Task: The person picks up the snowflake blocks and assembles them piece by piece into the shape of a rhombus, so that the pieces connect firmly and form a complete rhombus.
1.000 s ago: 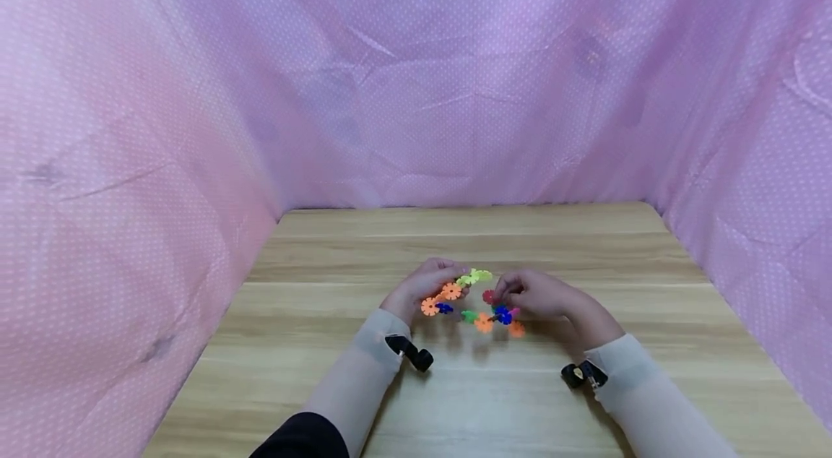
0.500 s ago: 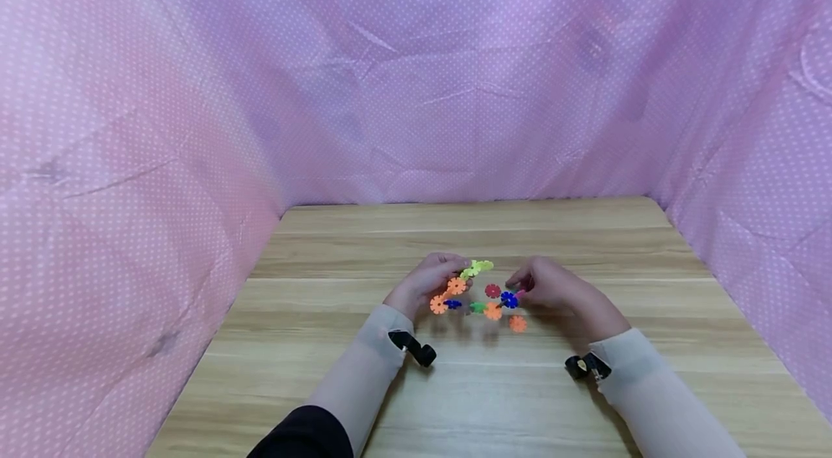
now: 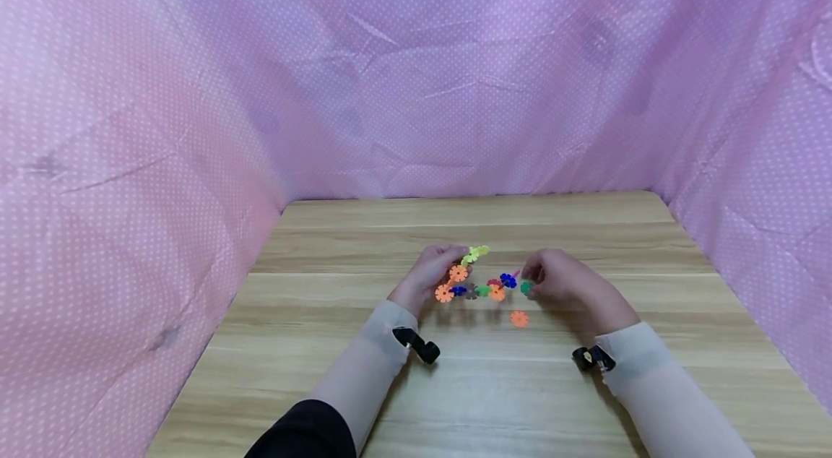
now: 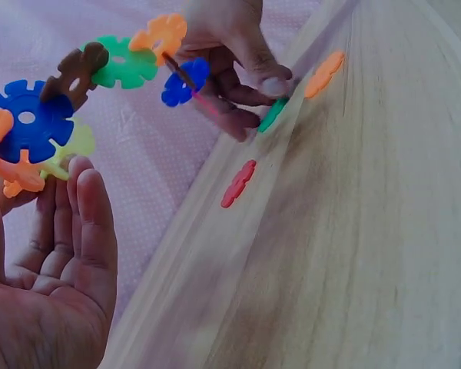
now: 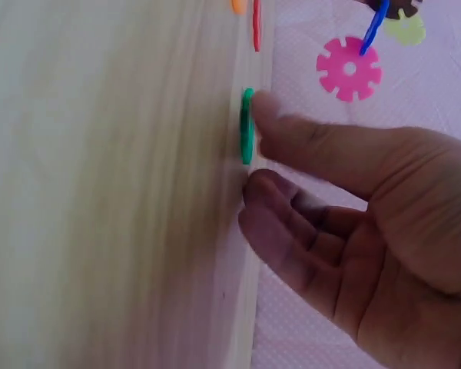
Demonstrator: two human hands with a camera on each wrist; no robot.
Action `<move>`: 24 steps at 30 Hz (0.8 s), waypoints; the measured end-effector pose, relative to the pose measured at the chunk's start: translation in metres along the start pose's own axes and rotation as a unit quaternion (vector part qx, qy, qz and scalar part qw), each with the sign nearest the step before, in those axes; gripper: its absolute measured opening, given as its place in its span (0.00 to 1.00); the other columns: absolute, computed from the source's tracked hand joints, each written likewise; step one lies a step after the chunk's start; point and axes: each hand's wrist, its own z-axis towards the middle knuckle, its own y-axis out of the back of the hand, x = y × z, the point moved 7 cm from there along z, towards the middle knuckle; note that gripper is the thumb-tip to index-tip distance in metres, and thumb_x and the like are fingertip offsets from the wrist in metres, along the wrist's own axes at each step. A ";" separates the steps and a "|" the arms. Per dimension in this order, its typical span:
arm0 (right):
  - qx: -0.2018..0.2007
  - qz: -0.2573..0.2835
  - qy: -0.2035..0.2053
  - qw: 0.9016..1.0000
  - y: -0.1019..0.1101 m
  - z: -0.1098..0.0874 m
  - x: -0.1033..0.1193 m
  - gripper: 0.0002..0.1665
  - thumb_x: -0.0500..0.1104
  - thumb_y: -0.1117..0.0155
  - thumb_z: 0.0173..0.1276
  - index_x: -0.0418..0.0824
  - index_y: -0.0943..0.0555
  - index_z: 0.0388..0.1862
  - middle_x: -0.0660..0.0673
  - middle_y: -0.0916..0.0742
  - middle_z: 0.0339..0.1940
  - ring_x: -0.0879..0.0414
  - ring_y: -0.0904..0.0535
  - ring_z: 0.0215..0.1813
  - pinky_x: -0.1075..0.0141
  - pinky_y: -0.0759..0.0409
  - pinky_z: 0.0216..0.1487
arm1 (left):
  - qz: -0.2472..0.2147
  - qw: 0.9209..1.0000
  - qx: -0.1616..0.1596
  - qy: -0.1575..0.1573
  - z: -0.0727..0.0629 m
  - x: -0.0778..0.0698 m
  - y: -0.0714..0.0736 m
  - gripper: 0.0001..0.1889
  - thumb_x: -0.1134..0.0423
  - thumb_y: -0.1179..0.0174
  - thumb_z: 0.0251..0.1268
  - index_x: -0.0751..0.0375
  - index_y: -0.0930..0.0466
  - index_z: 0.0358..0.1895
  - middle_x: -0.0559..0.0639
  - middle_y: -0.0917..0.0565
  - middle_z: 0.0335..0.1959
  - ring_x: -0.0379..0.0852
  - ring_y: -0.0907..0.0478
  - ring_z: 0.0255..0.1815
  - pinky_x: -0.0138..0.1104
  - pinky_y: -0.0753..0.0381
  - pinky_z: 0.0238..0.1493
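My left hand (image 3: 427,274) holds one end of a chain of interlocking flower-shaped discs (image 4: 123,61), with yellow and orange discs by its fingers. Blue, brown and green discs follow, and the chain reaches across toward my right hand (image 3: 567,281). A pink disc (image 5: 349,84) is slotted at that far end. My right hand is low at the tabletop, thumb tip against a loose green disc (image 5: 247,142) that shows edge-on. Its fingertips stop right by the disc's near edge, with a gap between thumb and forefinger. The left thumb is mostly hidden.
A loose red disc (image 4: 238,184) and a loose orange disc (image 3: 518,318) lie flat on the wooden table (image 3: 468,400). Pink dotted cloth (image 3: 416,82) hangs around the table's back and sides.
My right hand has drawn away from the chain to the right, and the green disc now shows at its fingertips. My left hand still holds the chain, which has shifted slightly farther away.
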 end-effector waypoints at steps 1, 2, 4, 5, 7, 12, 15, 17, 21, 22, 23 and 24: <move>0.003 -0.001 0.000 1.000 0.000 -0.001 0.000 0.14 0.35 0.22 0.62 0.41 0.12 0.46 0.46 0.14 0.40 0.50 0.20 0.44 0.55 0.17 0.47 | 0.000 1.000 -0.006 0.000 0.000 0.000 0.001 0.16 0.51 0.34 0.74 0.61 0.11 0.50 0.47 0.12 0.33 0.35 0.29 0.23 0.26 0.31 0.22; 0.006 -0.002 -0.003 1.000 0.000 -0.001 -0.001 0.12 0.34 0.22 0.62 0.41 0.12 0.44 0.47 0.14 0.40 0.51 0.20 0.43 0.55 0.17 0.46 | -0.004 1.000 -0.010 0.001 0.000 0.000 0.001 0.16 0.51 0.34 0.74 0.62 0.11 0.50 0.48 0.11 0.34 0.36 0.29 0.23 0.26 0.31 0.23; 0.011 -0.004 0.003 1.000 -0.001 0.000 -0.001 0.09 0.34 0.23 0.63 0.41 0.13 0.42 0.47 0.14 0.38 0.51 0.20 0.42 0.56 0.18 0.45 | -0.004 1.000 -0.015 0.004 0.000 0.001 0.001 0.16 0.51 0.34 0.74 0.61 0.11 0.50 0.48 0.11 0.35 0.36 0.29 0.23 0.26 0.31 0.23; 0.016 0.002 0.005 1.000 -0.002 0.000 -0.002 0.09 0.33 0.24 0.63 0.41 0.14 0.41 0.47 0.15 0.38 0.51 0.21 0.42 0.57 0.18 0.44 | -0.006 1.000 -0.015 0.006 -0.001 0.001 0.001 0.16 0.51 0.34 0.74 0.61 0.11 0.51 0.49 0.11 0.35 0.36 0.29 0.23 0.26 0.31 0.23; 0.016 0.011 0.005 1.000 -0.001 0.001 -0.004 0.09 0.32 0.25 0.64 0.42 0.16 0.39 0.47 0.16 0.37 0.51 0.22 0.41 0.58 0.19 0.41 | -0.009 1.000 -0.014 0.010 -0.001 0.001 0.001 0.16 0.52 0.34 0.75 0.61 0.11 0.51 0.49 0.11 0.36 0.37 0.28 0.24 0.26 0.30 0.23; -0.039 0.053 0.000 0.998 0.011 0.005 -0.010 0.08 0.29 0.31 0.67 0.40 0.17 0.39 0.45 0.16 0.34 0.50 0.22 0.37 0.60 0.20 0.35 | -0.011 1.000 -0.011 0.012 -0.002 0.002 -0.001 0.17 0.53 0.34 0.74 0.63 0.12 0.53 0.48 0.13 0.37 0.37 0.25 0.27 0.27 0.25 0.26; -0.089 0.092 -0.012 0.992 0.020 0.006 -0.013 0.04 0.34 0.30 0.70 0.38 0.16 0.41 0.45 0.14 0.33 0.52 0.19 0.35 0.63 0.18 0.33 | -0.010 1.000 -0.008 0.012 -0.001 0.003 -0.003 0.17 0.53 0.33 0.74 0.63 0.12 0.53 0.48 0.14 0.37 0.37 0.24 0.28 0.27 0.24 0.27; -0.110 0.130 -0.021 0.985 0.024 0.007 -0.014 0.07 0.38 0.28 0.71 0.36 0.15 0.43 0.44 0.13 0.33 0.52 0.16 0.34 0.63 0.16 0.34 | -0.009 1.000 -0.007 0.013 -0.001 0.005 -0.005 0.17 0.54 0.32 0.73 0.63 0.12 0.54 0.48 0.14 0.37 0.36 0.24 0.28 0.26 0.23 0.27; -0.113 0.211 -0.021 0.971 0.026 0.007 -0.010 0.15 0.41 0.26 0.72 0.31 0.15 0.48 0.41 0.10 0.36 0.51 0.11 0.36 0.58 0.11 0.41 | -0.006 1.000 -0.003 0.011 0.000 0.007 -0.008 0.16 0.54 0.32 0.74 0.63 0.12 0.53 0.48 0.14 0.38 0.37 0.23 0.30 0.27 0.23 0.28; -0.111 0.232 -0.021 0.966 0.025 0.007 -0.009 0.15 0.40 0.26 0.72 0.29 0.15 0.49 0.39 0.10 0.37 0.51 0.11 0.37 0.56 0.10 0.43 | -0.006 1.000 -0.001 0.010 0.000 0.007 -0.008 0.16 0.55 0.33 0.74 0.63 0.12 0.53 0.49 0.14 0.38 0.37 0.22 0.30 0.27 0.22 0.29; -0.105 0.252 -0.017 0.962 0.024 0.007 -0.007 0.16 0.39 0.27 0.73 0.28 0.16 0.51 0.38 0.10 0.39 0.50 0.10 0.38 0.54 0.11 0.45 | -0.008 1.000 0.001 0.009 0.000 0.008 -0.009 0.15 0.55 0.33 0.75 0.64 0.12 0.52 0.49 0.14 0.38 0.38 0.21 0.30 0.27 0.21 0.29; -0.100 0.272 -0.015 0.957 0.023 0.007 -0.004 0.17 0.38 0.28 0.73 0.26 0.16 0.52 0.36 0.10 0.40 0.49 0.10 0.39 0.52 0.11 0.46 | -0.010 1.000 0.004 0.009 0.000 0.008 -0.010 0.15 0.56 0.33 0.75 0.64 0.12 0.52 0.50 0.14 0.38 0.39 0.20 0.31 0.28 0.20 0.30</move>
